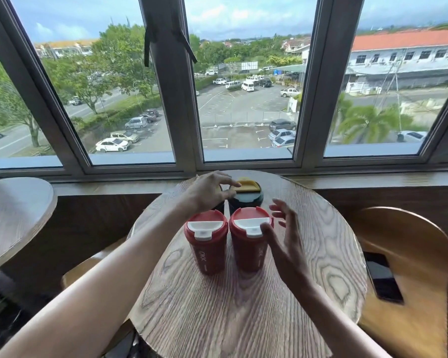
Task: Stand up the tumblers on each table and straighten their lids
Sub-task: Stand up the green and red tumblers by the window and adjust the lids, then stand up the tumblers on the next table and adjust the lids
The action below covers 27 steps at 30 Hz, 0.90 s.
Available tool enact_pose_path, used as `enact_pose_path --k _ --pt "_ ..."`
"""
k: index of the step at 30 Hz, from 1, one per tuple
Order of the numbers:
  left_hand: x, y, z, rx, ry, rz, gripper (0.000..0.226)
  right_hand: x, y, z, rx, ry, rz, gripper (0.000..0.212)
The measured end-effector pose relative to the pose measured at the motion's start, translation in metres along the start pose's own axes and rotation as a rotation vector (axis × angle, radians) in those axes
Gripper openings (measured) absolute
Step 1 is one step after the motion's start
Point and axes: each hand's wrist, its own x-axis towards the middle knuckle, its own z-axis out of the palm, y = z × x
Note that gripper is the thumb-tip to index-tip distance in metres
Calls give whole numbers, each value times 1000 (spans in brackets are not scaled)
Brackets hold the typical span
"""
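Observation:
Two red tumblers stand upright side by side on the round wooden table (pixel 243 319), the left one (pixel 207 250) and the right one (pixel 248 249), each with a red lid and white flap. Behind them stands a dark green tumbler (pixel 246 198) with a yellow lid flap. Another dark tumbler (pixel 219 206) is mostly hidden under my left hand (pixel 210 192), which hovers over it with fingers spread. My right hand (pixel 282 233) is open beside the right red tumbler, thumb touching its lid edge.
A black phone (pixel 383 277) lies on a wooden chair seat (pixel 411 254) to the right. A second round table (pixel 13 215) stands at the left. The window sill (pixel 373 179) and glass run right behind the table. Another chair (pixel 88 270) is tucked below left.

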Motion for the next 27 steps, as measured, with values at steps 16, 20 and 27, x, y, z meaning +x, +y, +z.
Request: enact_pose_path --k 16,20,27 --pt "-137 -75 -95 134 538 -377 13 106 -150 139 -224 -641 -299 18" --pt "-213 -106 -127 175 614 -535 12 70 -187 216 -112 -775 -290 17" --pt "-364 -160 -181 178 725 -815 15 -29 -244 345 7 -976 -328 15"
